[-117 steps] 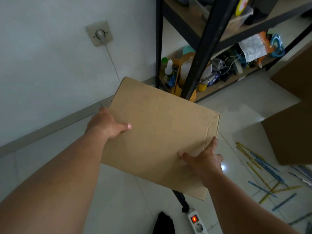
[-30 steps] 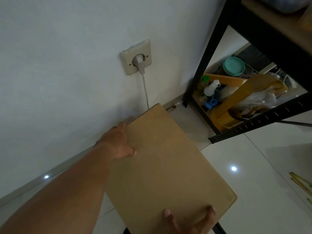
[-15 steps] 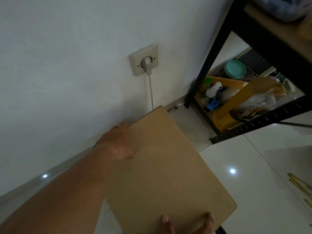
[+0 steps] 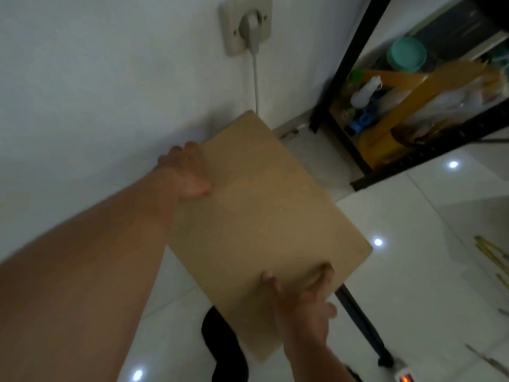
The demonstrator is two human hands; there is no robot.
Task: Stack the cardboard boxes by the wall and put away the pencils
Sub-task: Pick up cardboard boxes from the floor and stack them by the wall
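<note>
A plain brown cardboard box [image 4: 261, 224] fills the middle of the head view, its far corner close to the white wall below a socket. My left hand [image 4: 187, 172] grips its far left edge, thumb on top. My right hand [image 4: 303, 304] holds the near right edge, fingers lying on the top face. A few yellow pencils [image 4: 493, 252] lie on the white tiled floor at the far right; more pencils [image 4: 487, 359] show faintly lower right.
A wall socket [image 4: 245, 23] with a white plug and cord hangs above the box. A black metal shelf rack [image 4: 347, 78] with bottles and a yellow bin stands at right. A black object [image 4: 223, 346] and a power strip [image 4: 405, 376] lie on the floor near me.
The box has moved closer to the wall under the socket. My right hand has come further into view on the near edge. The view is lower and nearer.
</note>
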